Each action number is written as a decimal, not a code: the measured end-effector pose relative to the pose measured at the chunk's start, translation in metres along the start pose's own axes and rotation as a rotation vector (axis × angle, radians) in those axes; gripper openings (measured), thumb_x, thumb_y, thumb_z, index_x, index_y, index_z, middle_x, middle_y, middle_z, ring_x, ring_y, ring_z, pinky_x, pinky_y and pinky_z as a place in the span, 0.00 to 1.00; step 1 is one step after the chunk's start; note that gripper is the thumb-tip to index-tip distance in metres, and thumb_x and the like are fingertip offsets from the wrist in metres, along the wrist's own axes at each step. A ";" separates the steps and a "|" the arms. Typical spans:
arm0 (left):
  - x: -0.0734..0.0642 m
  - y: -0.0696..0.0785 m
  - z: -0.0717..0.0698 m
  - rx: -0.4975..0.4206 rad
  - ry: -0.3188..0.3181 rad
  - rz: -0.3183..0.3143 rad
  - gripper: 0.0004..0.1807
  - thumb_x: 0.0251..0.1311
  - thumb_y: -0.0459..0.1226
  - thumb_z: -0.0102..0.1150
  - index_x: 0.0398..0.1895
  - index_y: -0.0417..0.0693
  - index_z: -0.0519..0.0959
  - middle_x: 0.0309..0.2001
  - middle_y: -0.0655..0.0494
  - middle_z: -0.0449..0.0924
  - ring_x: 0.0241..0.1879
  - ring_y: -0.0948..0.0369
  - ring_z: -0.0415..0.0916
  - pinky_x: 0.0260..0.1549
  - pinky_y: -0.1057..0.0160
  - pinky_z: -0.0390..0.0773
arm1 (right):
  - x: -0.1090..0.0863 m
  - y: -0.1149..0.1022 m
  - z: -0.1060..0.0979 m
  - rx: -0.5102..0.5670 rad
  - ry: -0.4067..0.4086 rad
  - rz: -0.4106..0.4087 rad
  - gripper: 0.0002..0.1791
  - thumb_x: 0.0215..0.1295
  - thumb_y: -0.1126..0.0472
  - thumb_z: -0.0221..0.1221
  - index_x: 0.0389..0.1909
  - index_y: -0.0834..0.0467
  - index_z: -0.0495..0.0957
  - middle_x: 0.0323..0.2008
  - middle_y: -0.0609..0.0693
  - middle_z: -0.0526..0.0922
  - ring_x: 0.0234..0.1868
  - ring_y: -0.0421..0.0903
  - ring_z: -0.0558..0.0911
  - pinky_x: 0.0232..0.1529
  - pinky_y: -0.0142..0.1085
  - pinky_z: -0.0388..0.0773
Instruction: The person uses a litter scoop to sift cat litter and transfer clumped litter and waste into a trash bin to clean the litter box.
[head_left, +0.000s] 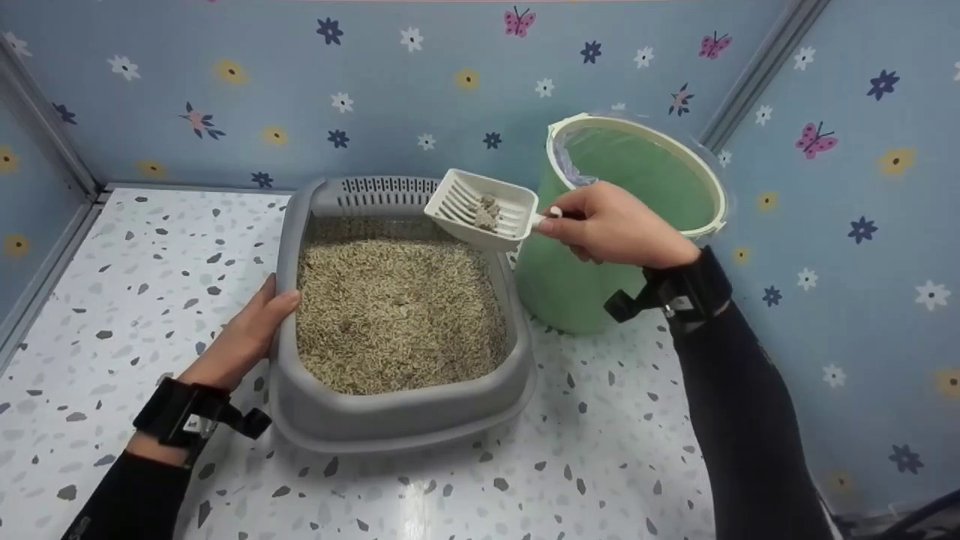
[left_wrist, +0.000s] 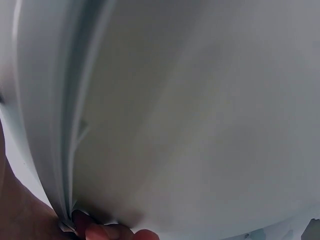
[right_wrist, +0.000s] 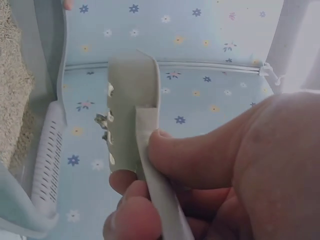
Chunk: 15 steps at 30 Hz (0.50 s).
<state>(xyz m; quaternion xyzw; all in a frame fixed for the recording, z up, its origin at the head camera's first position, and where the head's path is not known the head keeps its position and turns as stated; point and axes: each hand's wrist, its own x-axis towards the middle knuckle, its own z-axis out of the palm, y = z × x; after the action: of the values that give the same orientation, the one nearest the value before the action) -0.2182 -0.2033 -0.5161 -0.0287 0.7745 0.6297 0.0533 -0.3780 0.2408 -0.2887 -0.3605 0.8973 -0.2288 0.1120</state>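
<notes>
A grey litter box (head_left: 409,412) filled with tan pellet litter (head_left: 397,315) stands on the floor. My left hand (head_left: 244,334) grips its left rim, thumb on top; in the left wrist view the fingertips (left_wrist: 145,234) curl beneath the edge. My right hand (head_left: 619,225) holds a white slotted litter scoop (head_left: 514,201) by its handle, above the box's back right corner. A small clump of litter (head_left: 486,214) lies on the slots. In the right wrist view, the thumb (right_wrist: 190,155) presses along the scoop handle (right_wrist: 160,195).
Right of the box, close to it, stands a green bin (head_left: 570,289) with a cream rim (head_left: 656,127) and a clear liner (head_left: 574,159). Blue flowered wall panels (head_left: 420,97) rise behind and at both sides. The floor (head_left: 150,262) is white with grey speckles.
</notes>
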 end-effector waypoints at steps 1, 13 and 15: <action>0.000 0.000 0.000 -0.006 0.000 0.004 0.53 0.83 0.66 0.41 0.91 0.60 0.23 0.90 0.35 0.27 0.82 0.26 0.52 0.78 0.25 0.57 | -0.002 0.001 -0.005 0.009 0.013 0.013 0.25 0.83 0.38 0.62 0.31 0.53 0.83 0.20 0.49 0.75 0.21 0.45 0.72 0.25 0.37 0.70; 0.000 0.000 0.001 -0.010 0.011 0.025 0.48 0.84 0.66 0.41 0.92 0.71 0.28 0.89 0.30 0.39 0.79 0.28 0.60 0.74 0.24 0.63 | -0.027 0.026 -0.062 0.033 0.190 0.212 0.26 0.82 0.38 0.64 0.41 0.59 0.88 0.22 0.49 0.76 0.22 0.44 0.72 0.23 0.36 0.70; 0.000 -0.001 0.001 -0.002 0.010 0.016 0.49 0.83 0.67 0.41 0.92 0.70 0.27 0.89 0.31 0.36 0.80 0.27 0.57 0.75 0.23 0.61 | -0.030 0.033 -0.068 0.042 0.211 0.241 0.25 0.82 0.40 0.64 0.41 0.60 0.87 0.22 0.48 0.76 0.21 0.44 0.72 0.23 0.36 0.70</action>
<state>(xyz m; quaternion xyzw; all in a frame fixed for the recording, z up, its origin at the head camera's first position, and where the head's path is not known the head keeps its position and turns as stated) -0.2177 -0.2026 -0.5172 -0.0258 0.7743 0.6307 0.0446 -0.4011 0.3052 -0.2450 -0.2215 0.9359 -0.2689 0.0511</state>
